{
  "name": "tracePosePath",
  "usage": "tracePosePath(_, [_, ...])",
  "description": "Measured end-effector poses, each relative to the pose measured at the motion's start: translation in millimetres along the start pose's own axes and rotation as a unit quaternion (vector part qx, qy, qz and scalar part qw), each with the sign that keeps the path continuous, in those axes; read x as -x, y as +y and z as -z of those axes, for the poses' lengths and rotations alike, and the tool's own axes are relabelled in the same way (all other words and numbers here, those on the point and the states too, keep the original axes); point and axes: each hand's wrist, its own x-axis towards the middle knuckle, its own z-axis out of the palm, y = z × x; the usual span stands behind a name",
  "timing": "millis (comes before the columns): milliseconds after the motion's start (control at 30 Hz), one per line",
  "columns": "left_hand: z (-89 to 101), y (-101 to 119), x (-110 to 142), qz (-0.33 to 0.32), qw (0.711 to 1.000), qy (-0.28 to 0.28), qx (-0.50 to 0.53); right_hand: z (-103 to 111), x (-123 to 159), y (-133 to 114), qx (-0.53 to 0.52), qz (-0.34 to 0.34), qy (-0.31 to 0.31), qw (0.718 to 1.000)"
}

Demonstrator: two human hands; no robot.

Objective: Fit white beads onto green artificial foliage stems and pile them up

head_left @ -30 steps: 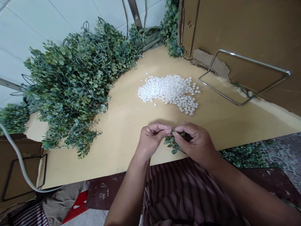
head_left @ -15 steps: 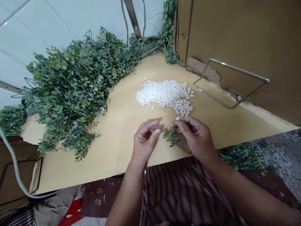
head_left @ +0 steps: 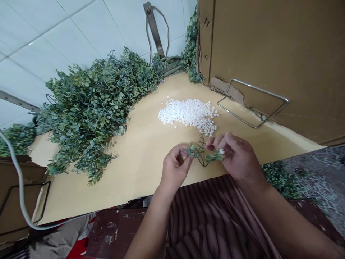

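A small sprig of artificial green leaves (head_left: 215, 157) with a curved stem is between my two hands, above the board's near edge. My left hand (head_left: 174, 167) pinches its leafy left end between thumb and fingers. The right end, with a small white piece on it, meets the curled fingers of my right hand (head_left: 239, 156). That hand is slightly blurred, its thumb raised, and part of its grip is hidden. Just beyond my hands lies a spread pile of small white pieces (head_left: 188, 113) on the tan board (head_left: 145, 154).
A large heap of artificial greenery (head_left: 91, 104) covers the left side against the tiled wall. At the right a bent metal wire frame (head_left: 256, 86) leans by a big cardboard box (head_left: 272, 46). A pale cable (head_left: 18, 180) crosses the left edge. More greenery (head_left: 280, 180) lies below right.
My left hand has moved right and now grips the sprig's leaves. My right hand has turned, its thumb lifted, and the white piece has shifted right and down. The view has tilted slightly.
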Motion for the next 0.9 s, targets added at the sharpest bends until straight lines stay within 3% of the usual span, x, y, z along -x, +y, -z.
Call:
tracePosePath(100, [1.6, -4, 2, -0.019, 1.000, 0.004, -0.010, 3, 0, -2, 0.128, -0.023, 0.031, 0.991])
tracePosePath(200, [2.3, -6, 3, -0.046, 0.998, 0.013, -0.029, 4, 0, 2, 0.285, 0.000, 0.053, 0.957])
tracePosePath(367, [1.2, -4, 5, -0.089, 0.993, 0.008, -0.082, 0, -4, 7, 0.397, -0.030, -0.033, 0.917])
tracePosePath(500, [-1.1, -2, 7, -0.092, 0.991, 0.001, -0.096, -5, -6, 6, 0.348, -0.017, -0.117, 0.930])
tracePosePath(667, [2.8, 3, 8, -0.114, 0.986, -0.006, -0.125, -9, -4, 8, 0.210, -0.039, -0.063, 0.975])
tracePosePath(833, [26.3, 12, -8, -0.075, 0.980, -0.100, -0.156, -13, -3, 10, 0.080, -0.104, -0.019, 0.991])
tracePosePath(900, [34.2, 13, -23, -0.056, 0.977, -0.069, -0.195, -16, -1, 12, 0.053, -0.128, -0.020, 0.990])
